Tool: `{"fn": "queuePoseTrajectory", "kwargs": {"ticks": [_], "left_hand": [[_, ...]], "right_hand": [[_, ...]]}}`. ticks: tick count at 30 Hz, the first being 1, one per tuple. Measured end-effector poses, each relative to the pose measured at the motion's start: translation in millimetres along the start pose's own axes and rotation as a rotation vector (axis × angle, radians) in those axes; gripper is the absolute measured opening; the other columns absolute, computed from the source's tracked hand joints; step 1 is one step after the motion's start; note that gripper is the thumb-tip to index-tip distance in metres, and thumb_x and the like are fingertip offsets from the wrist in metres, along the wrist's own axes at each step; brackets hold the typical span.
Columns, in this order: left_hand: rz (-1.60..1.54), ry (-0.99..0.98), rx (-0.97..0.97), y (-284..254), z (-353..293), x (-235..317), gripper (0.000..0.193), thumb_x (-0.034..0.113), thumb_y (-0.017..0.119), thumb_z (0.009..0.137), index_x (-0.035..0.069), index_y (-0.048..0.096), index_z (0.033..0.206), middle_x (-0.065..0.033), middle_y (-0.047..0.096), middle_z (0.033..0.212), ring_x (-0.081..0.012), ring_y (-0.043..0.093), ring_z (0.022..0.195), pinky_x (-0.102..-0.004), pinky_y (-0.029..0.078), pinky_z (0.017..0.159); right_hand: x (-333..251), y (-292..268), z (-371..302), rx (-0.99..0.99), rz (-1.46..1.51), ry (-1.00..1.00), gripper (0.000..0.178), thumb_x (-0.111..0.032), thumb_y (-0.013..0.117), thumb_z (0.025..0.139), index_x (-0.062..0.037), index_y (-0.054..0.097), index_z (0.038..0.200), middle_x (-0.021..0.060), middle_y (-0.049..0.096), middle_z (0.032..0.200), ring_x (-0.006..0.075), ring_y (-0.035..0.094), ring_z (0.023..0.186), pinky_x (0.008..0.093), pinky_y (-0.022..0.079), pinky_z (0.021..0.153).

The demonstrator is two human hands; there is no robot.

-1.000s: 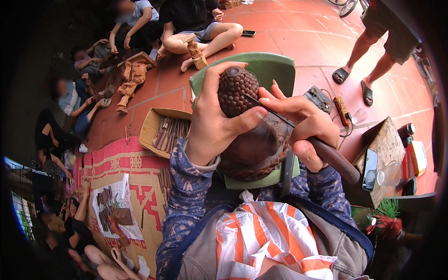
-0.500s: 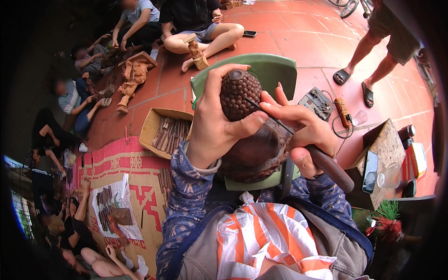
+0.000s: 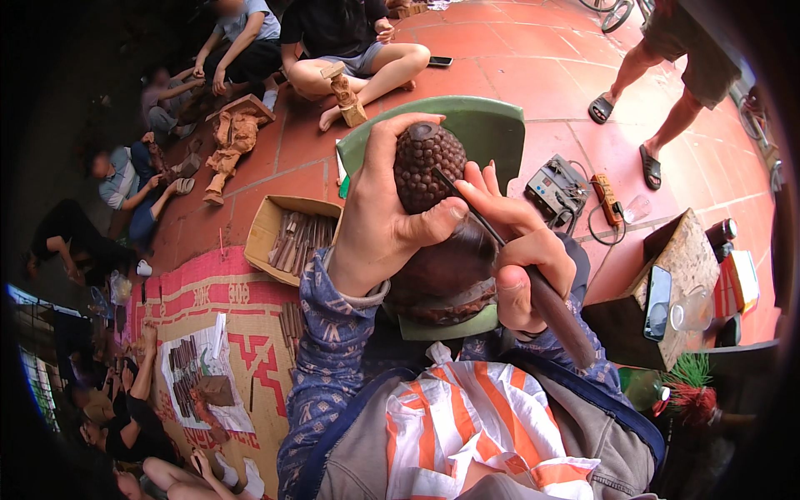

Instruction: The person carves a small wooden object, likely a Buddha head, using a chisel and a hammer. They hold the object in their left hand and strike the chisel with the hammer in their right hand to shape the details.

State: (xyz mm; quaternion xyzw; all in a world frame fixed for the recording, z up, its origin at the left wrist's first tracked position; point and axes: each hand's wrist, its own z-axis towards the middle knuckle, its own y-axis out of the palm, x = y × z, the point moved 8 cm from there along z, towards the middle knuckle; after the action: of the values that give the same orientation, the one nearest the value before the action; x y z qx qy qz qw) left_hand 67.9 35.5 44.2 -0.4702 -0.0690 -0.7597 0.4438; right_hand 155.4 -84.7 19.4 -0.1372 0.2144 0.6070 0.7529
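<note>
My left hand [image 3: 371,221] is wrapped round the top of a dark brown wooden carving [image 3: 423,171], which is covered in rows of small round knobs. Its smooth, wider lower part [image 3: 442,267] lies over the green plastic chair [image 3: 492,129], partly hidden by my hands. In my right hand [image 3: 529,242] is a carving chisel [image 3: 557,312] with a dark wooden handle and a thin metal shank. The chisel's tip touches the knobs, and my left thumb lies close beside the shank.
A cardboard box [image 3: 267,237] of chisels stands on the left by a patterned mat [image 3: 275,333]. To the right are a grey control box [image 3: 554,187], an orange power strip [image 3: 607,198], and a wooden block [image 3: 683,275] bearing a phone and plastic cup. Other people sit left; one stands far right.
My right hand has shifted left, and the chisel's handle has swung down and left to a steeper slant. My left hand keeps its hold on the carving.
</note>
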Motion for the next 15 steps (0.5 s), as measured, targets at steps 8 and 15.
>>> {"fn": "queuePoseTrajectory", "kwargs": {"ticks": [8,15], "left_hand": [[0.017,0.092,0.015,-1,0,4,0.072,0.04,0.076,0.077,0.0,0.043,0.127,-0.0122,0.055,0.108,-0.0192,0.059,0.095,-0.0317,0.048,0.085],[-0.008,0.117,0.024,-1,1,3,0.071,0.039,0.076,0.076,0.001,0.043,0.126,-0.0122,0.058,0.106,-0.0199,0.061,0.093,-0.0319,0.049,0.083]], "right_hand": [[-10,4,0,0.054,-0.066,0.004,0.017,-0.017,0.055,0.095,-0.0019,0.051,0.088,0.0351,0.05,0.129,0.0543,0.039,0.129,0.0637,0.011,0.111],[-18,9,5,0.019,-0.2,0.069,0.029,-0.025,0.047,0.099,-0.0018,0.044,0.082,0.041,0.049,0.124,0.055,0.039,0.128,0.0634,0.014,0.111]]}}
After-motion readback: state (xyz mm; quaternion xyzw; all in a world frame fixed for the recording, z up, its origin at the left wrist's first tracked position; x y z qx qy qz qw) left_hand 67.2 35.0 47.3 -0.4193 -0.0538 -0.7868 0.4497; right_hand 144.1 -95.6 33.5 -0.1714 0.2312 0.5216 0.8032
